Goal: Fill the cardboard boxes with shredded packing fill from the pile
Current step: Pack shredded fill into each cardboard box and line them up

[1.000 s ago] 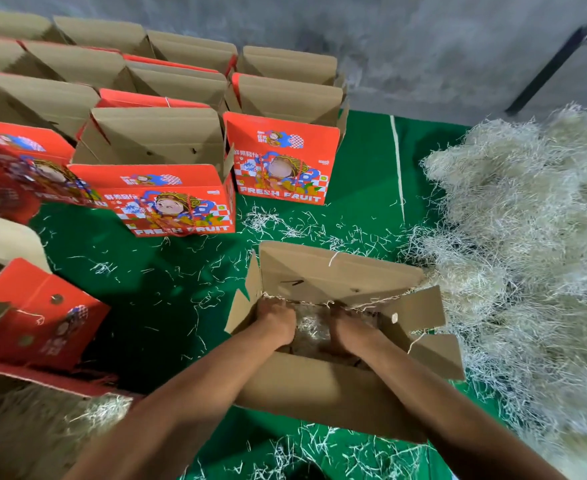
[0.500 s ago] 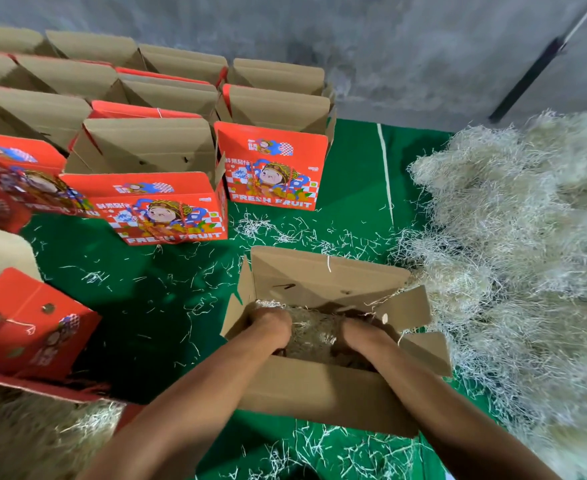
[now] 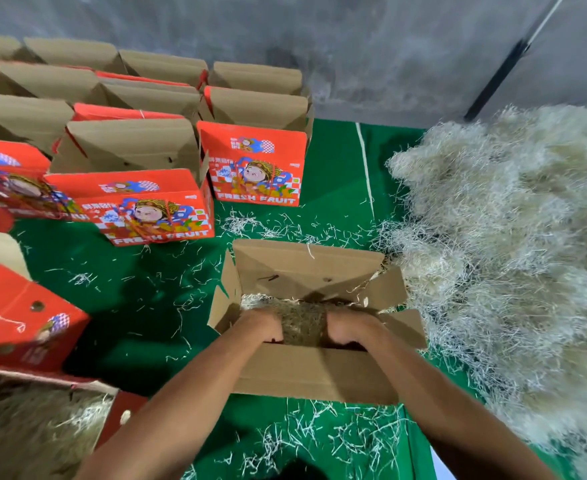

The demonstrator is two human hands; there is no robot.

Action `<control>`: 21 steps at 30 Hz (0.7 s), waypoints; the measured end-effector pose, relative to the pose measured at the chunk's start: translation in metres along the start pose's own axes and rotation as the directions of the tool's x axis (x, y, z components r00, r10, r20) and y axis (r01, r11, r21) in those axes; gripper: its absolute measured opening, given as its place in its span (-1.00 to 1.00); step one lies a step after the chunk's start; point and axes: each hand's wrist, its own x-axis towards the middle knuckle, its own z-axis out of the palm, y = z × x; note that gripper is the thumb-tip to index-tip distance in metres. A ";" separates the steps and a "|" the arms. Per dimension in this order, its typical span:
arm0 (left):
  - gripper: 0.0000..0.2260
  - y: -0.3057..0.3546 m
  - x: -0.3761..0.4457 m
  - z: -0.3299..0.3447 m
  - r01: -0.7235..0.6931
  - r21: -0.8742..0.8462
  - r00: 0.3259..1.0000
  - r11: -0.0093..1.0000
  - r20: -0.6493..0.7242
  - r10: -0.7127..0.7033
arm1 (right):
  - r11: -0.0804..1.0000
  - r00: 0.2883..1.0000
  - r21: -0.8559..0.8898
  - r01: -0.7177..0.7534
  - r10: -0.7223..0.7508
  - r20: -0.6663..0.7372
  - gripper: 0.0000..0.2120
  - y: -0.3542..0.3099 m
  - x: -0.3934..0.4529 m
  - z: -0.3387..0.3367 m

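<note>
I'm pressing both hands, left hand and right hand, into the fill in the open box; fingers hidden, grip unclear. Pile is lying rightward, nearer my right hand

A plain brown cardboard box sits open in the near centre on the green floor, flaps splayed, a wad of shredded fill packed inside. A big pale pile of the shredded fill heaps along the right, touching the box's right flaps. Red printed boxes stand open in rows at far left.
</note>
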 end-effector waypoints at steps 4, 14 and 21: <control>-0.61 -0.008 -0.003 0.007 0.083 0.047 0.997 0.995 -0.006 -0.083 | 0.988 0.999 0.155 0.001 -0.008 0.046 -0.53 0.002 -0.015 0.004; -0.86 0.054 -0.075 -0.063 -0.333 -0.276 0.866 0.902 -0.469 0.176 | 0.566 0.814 0.622 0.541 -0.169 -0.555 -0.85 0.040 -0.076 -0.040; -0.85 0.100 -0.119 -0.057 -0.626 -0.309 0.690 0.716 -0.647 0.324 | 0.426 0.594 0.554 0.715 0.049 -0.803 -0.82 0.109 -0.106 -0.027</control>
